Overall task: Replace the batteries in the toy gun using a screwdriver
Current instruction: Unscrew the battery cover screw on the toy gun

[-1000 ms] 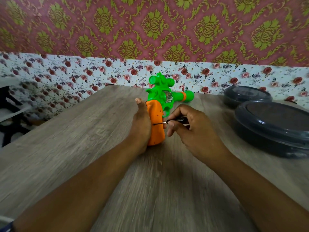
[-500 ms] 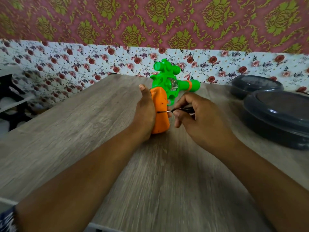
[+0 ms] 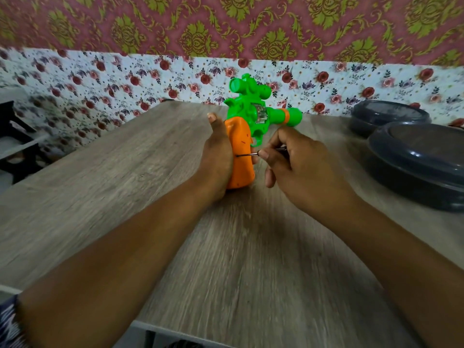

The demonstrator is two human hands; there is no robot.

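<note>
Currently left hand (image 3: 218,156) grips toy gun (image 3: 241,151) grip; right hand (image 3: 298,162) pinches screwdriver (image 3: 253,154) — keep tip seated, square, pressing inward.

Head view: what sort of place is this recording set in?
Probably a room in a home, not a workshop. The wall carries maroon damask wallpaper over a floral band, the work surface is a wood-grain table, and two lidded dark grey containers stand at the right.
</note>
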